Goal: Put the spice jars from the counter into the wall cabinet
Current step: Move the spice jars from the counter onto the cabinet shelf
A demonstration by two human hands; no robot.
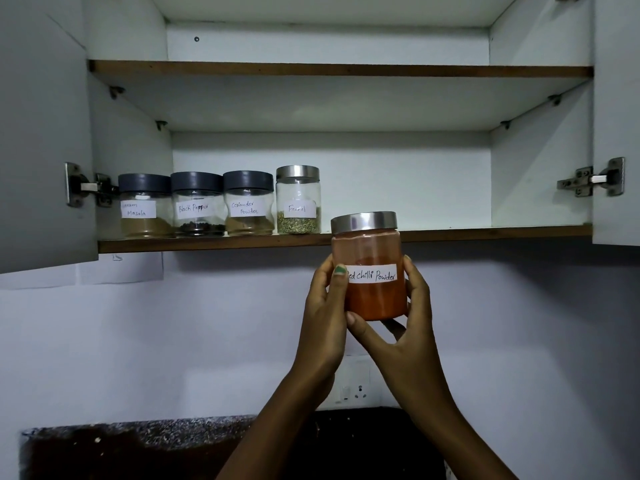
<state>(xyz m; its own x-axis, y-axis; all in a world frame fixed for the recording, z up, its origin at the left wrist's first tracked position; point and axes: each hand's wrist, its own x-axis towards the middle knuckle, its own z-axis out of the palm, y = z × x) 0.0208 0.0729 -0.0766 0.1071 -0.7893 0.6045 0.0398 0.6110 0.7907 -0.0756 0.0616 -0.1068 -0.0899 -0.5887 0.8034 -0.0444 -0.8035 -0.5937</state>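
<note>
We hold the chilli jar (pixel 369 268) between both hands, upright, in front of the bottom shelf (pixel 214 241) edge of the cabinet (pixel 540 174) — its steel lid overlaps the shelf's brown front lip, its body hangs below that lip. Our left hand (pixel 323 313) wraps the jar's left side, thumb lying over the start of the white label so the first letter is covered; the nail shows green. Our right hand (pixel 412 327) cups the right side and the base, thumb tucked under the bottom, fingers pressed along the glass. Both hands are closed on the jar, not spread.

Up and to the left of our left hand, four jars stand in a row on the shelf, each just beside the next: the fennel jar (pixel 298 200) nearest, steel-lidded, then the coriander jar (pixel 248 204), the pepper jar (pixel 197 206) and the masala jar (pixel 145 206) at the far left, those three with dark grey lids. All sit upright, labels forward. The shelf above and to the right of our right hand is bare — both doors stand open at the sides.

Below our wrists a wall socket (pixel 351 391) shows between the forearms, and lower still the dark speckled tabletop (pixel 138 445).
</note>
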